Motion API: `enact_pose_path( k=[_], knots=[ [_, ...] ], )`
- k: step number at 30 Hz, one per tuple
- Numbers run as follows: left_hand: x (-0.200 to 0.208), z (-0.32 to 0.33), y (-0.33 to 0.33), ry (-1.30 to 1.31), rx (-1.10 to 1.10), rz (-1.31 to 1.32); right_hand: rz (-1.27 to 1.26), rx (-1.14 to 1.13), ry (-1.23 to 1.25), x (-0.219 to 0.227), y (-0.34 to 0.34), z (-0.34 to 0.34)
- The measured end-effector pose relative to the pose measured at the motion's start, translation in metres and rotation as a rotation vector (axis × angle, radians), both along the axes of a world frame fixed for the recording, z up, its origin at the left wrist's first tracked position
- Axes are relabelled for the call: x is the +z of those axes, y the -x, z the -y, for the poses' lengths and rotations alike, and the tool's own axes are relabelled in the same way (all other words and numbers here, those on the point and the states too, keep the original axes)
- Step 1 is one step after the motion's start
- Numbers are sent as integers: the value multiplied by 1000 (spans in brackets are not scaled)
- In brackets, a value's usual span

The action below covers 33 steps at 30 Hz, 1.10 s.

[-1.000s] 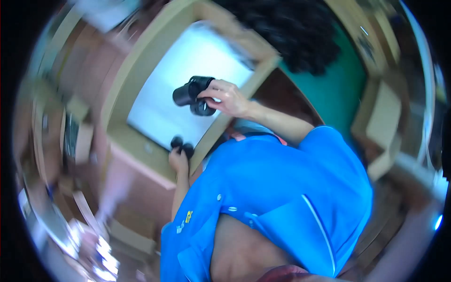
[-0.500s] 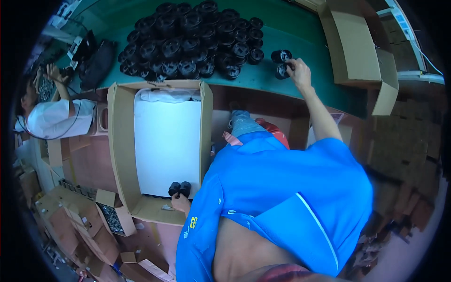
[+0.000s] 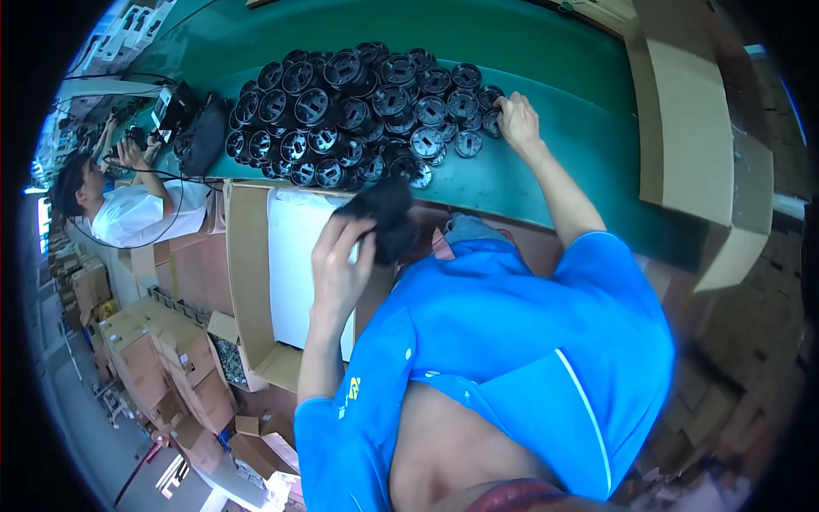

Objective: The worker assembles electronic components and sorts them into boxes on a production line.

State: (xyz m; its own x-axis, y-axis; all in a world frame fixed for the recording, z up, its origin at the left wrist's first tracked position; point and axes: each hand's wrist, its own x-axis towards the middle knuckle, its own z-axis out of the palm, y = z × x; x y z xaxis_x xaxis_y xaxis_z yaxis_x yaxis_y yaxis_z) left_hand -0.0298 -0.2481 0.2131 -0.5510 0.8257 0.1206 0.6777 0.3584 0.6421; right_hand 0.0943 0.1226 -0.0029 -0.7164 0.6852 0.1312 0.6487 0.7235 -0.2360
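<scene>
Raised over the box, my left hand (image 3: 339, 260) is closed on black cylindrical parts (image 3: 388, 226); they are blurred by motion and I cannot count them. My right hand (image 3: 519, 124) reaches across the green table, fingers pinched at two black cylindrical parts (image 3: 490, 109) beside the right end of a big heap. The heap of black cylindrical parts (image 3: 345, 115) is stacked several layers high, many with their round ends facing me. Below the table edge, an open cardboard box (image 3: 249, 273) holds a white sheet (image 3: 292, 264), partly hidden by my left hand and forearm.
A tall open carton (image 3: 687, 128) stands on the right of the green table (image 3: 546, 183). At the left, a person (image 3: 145, 213) in a white shirt works beside a dark bag (image 3: 203, 136). Several cartons (image 3: 162, 354) are stacked at lower left.
My left hand has lifted from the near end of the box toward the table, carrying black parts. My right hand has moved left with its two parts, up against the heap.
</scene>
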Motion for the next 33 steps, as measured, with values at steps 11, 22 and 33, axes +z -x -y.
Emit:
enact_pose_path(
  k=[11,22,33],
  knots=[
    [-26,-224,36,-33,-399,-499,-624,-85,100,23,-13,12],
    [-54,-234,60,134,-453,-607,-885,-173,320,41,-6,44],
    [-73,-78,23,-302,278,-259,-974,-67,627,41,12,72]
  ],
)
